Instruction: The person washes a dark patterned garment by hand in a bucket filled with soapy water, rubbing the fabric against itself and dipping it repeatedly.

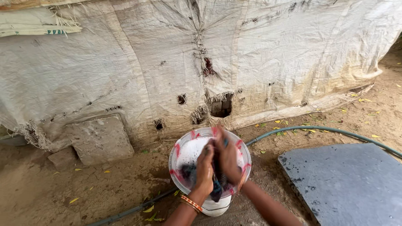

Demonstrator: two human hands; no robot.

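— What have you got in your hands?

— A dark wet cloth (217, 184). My left hand (204, 169) and my right hand (228, 161) are pressed close together, both clamped on it, with its blue-edged end hanging down between my wrists.

— And where is that?

— Right over a white plastic bucket (209, 161) with red marks round its rim. It holds foamy soapy water (190, 152), and more dark cloth lies in the suds at its left side.

— What's round the bucket?

— It stands on sandy ground (37, 192). A green hose (326, 130) runs past just behind it. A dark grey stone slab (347, 184), spotted with water, lies to my right; a pale stone block (100, 140) leans to my left against a torn white woven tarpaulin (138, 54). Orange bangles (191, 204) sit on my left wrist.
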